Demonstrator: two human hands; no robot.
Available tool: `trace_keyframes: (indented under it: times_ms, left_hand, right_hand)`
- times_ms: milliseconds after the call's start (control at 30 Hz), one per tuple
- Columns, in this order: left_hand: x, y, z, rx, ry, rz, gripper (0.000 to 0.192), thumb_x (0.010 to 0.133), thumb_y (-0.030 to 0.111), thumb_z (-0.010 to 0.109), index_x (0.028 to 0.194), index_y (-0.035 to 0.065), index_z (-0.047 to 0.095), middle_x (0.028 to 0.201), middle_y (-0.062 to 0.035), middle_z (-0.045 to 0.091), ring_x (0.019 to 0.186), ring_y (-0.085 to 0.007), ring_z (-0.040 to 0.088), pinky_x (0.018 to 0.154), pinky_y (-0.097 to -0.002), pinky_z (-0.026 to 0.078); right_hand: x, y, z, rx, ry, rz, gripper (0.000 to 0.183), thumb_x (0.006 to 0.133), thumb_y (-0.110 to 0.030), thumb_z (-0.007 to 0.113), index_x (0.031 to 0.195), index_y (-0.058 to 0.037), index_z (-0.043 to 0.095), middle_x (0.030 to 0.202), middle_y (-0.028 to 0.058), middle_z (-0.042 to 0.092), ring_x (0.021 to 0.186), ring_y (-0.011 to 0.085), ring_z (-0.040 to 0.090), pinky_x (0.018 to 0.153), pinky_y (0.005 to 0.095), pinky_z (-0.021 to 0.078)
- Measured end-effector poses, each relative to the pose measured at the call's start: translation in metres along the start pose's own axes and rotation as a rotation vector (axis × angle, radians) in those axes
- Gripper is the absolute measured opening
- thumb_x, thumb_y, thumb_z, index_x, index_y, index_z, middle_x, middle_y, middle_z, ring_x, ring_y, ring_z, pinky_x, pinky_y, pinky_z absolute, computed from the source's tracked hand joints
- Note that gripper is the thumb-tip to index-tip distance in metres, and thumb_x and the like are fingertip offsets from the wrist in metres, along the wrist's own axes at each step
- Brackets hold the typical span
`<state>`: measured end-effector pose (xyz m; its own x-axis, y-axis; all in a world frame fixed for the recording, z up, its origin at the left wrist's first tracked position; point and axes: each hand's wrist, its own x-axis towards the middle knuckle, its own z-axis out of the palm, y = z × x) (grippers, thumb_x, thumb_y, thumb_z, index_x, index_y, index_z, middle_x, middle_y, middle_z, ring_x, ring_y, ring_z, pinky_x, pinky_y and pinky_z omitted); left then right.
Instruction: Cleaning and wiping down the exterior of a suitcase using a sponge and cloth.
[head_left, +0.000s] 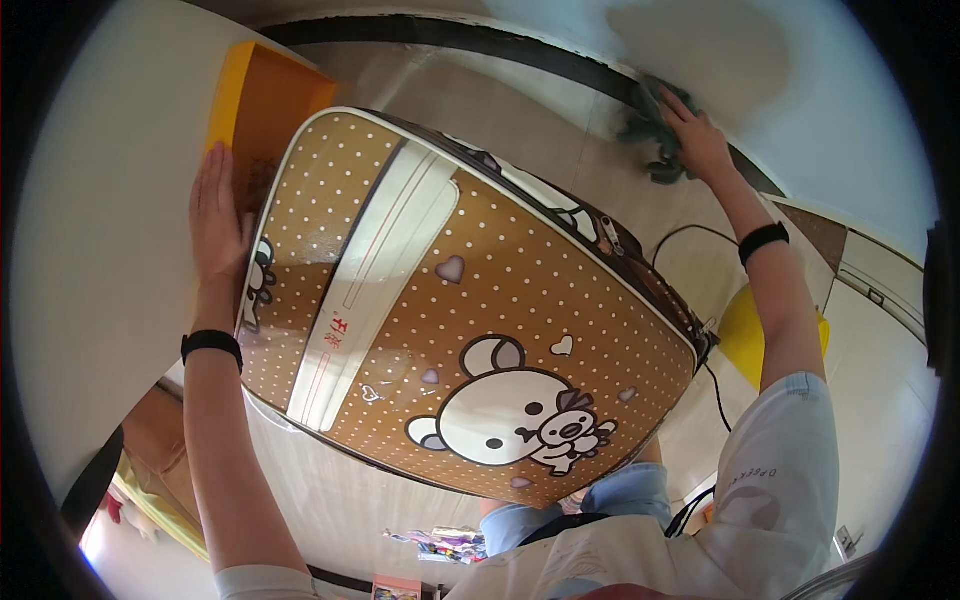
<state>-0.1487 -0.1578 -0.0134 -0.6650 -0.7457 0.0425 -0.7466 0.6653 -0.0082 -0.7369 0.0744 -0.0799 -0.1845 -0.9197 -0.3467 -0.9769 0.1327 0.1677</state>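
Observation:
A brown, white-dotted suitcase (525, 300) with cartoon bears stands tilted in front of me, between my arms. To its left, my left hand (216, 214) grips the wall of an open orange box (274, 97), fingers along the outer side and thumb towards the inside. The suitcase hides the box's lower part. Beyond the suitcase at the upper right, my right hand (697, 139) presses a dark green cloth (651, 124), slightly blurred, against the dark baseboard (592, 69) and the floor beside it.
A white panel (127, 187) borders the left side. At right are a black cable (694, 229), a yellow rounded object (739, 337) and pale cabinets (874, 337). Colourful small packages (450, 544) lie on the floor (360, 480) near my legs. A pale wall (810, 97) rises at the back.

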Motion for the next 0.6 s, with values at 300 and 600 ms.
trace_keyframes:
  times_ms: [300,600]
  left_hand:
    - [-0.004,-0.002,0.003,0.029,0.024,-0.01,0.087,0.07,-0.008,0.06,0.148,0.0098,0.026,0.153,-0.0068,0.029,0.141,-0.0261,0.026,0.118,-0.0389,0.021]
    - [-0.003,0.002,0.001,0.037,0.014,-0.031,0.089,0.069,-0.006,0.062,0.148,0.0106,0.026,0.153,-0.0067,0.029,0.14,-0.0258,0.028,0.118,-0.0382,0.022]
  right_hand:
    - [-0.013,0.016,0.005,-0.09,0.121,-0.073,0.073,0.071,-0.003,0.068,0.137,-0.0228,0.045,0.145,-0.0029,0.038,0.099,0.0322,0.058,0.077,0.041,0.0571]
    - [0.068,-0.114,-0.077,-0.097,0.431,-0.346,0.063,0.079,-0.009,0.06,0.136,-0.032,0.044,0.139,-0.0019,0.042,0.099,0.0294,0.058,0.071,0.0401,0.0582]
